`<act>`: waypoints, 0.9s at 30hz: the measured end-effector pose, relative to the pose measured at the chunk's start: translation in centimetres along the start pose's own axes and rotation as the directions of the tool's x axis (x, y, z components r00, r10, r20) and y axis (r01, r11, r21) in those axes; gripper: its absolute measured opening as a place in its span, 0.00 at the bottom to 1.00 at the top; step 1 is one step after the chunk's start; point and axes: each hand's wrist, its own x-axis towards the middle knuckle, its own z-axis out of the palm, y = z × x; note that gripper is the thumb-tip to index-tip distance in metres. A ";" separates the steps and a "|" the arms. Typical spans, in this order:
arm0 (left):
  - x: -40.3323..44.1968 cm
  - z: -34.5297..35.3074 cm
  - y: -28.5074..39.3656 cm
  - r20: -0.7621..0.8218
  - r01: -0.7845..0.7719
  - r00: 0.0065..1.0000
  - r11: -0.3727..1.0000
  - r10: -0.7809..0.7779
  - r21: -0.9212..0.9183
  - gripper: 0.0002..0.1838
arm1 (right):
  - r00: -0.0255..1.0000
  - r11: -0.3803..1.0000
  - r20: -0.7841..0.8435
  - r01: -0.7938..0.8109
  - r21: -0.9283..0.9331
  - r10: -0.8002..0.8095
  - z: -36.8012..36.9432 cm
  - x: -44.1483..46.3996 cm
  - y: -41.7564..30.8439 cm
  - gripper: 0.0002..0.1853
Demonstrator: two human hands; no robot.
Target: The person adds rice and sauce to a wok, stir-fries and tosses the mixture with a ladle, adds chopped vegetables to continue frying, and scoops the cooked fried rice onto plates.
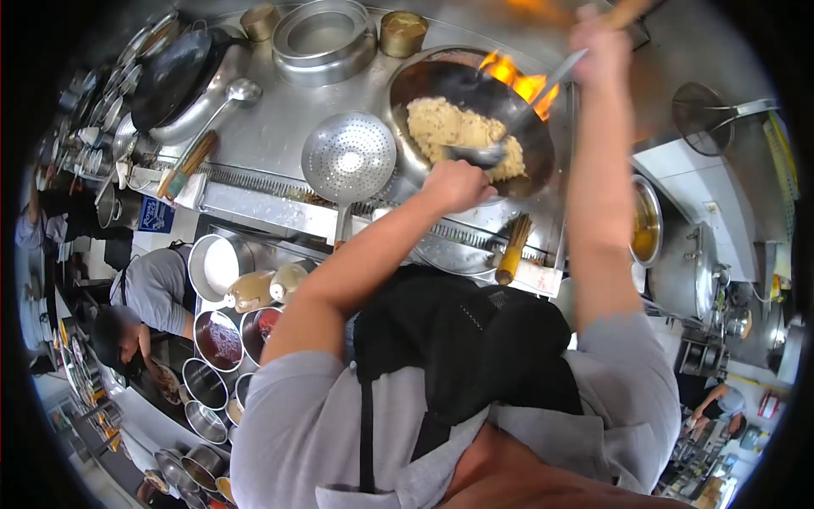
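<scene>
My left hand (460,185) is closed at the near rim of a dark wok (538,148). In the wok lies a heap of pale fried rice (449,123), bunched toward its left and near side. High at the upper right, my right hand (600,49), slightly blurred, grips a long-handled ladle (549,85) by its wooden end. The ladle's bowl is down in the wok, against the rice and close above my left hand. Flames (519,81) rise at the wok's far right side.
A perforated strainer (349,159) rests left of the wok. Bamboo brushes (512,250) lie along the stove's front edge. Metal pots (324,42) stand behind. Sauce containers (220,265) and squeeze bottles (253,291) crowd the left, where a co-worker (157,288) bends over.
</scene>
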 end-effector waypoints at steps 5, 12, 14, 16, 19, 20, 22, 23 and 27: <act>-6.4 9.5 -2.6 0.087 -0.019 0.996 0.997 0.012 0.073 0.16 | 0.996 0.990 -0.092 0.023 0.140 -0.010 0.1 -2.1 1.5 0.12; -1.4 -1.9 1.4 -0.004 -0.001 1.000 0.998 0.002 0.069 0.19 | 0.998 0.984 0.068 -0.001 0.178 -0.011 -2.2 -1.2 -7.3 0.11; 1.3 1.1 -0.3 -0.020 0.056 0.998 0.997 -0.055 0.053 0.19 | 0.978 0.840 -0.102 0.101 -0.533 -0.182 -0.2 -2.6 0.5 0.10; 0.4 7.9 -2.1 -0.008 0.065 0.998 0.993 -0.065 0.098 0.16 | 0.988 0.991 -0.152 -0.009 0.135 0.030 2.5 -6.4 6.7 0.10; -5.6 8.7 0.0 0.114 -0.006 0.993 1.000 0.002 0.029 0.16 | 0.986 0.978 -0.130 0.125 0.168 -0.104 1.5 -6.7 1.5 0.11; -6.9 8.4 0.1 0.074 -0.020 0.997 1.000 0.020 0.006 0.16 | 0.982 0.966 -0.101 0.176 0.188 -0.159 1.6 -6.3 0.0 0.11; -6.3 6.6 0.7 -0.047 0.007 0.999 0.999 -0.005 0.042 0.15 | 0.966 0.950 0.140 0.178 0.258 -0.219 0.7 -6.5 -0.6 0.12; -4.4 7.0 -0.1 -0.155 0.058 0.987 0.998 -0.052 0.030 0.17 | 0.934 0.961 0.224 0.266 0.080 -0.277 1.1 -8.1 0.3 0.11; 2.8 6.4 -3.3 -0.123 0.079 0.989 0.997 -0.077 0.012 0.17 | 0.211 0.660 0.958 0.694 -0.288 0.196 0.1 -13.0 2.4 0.14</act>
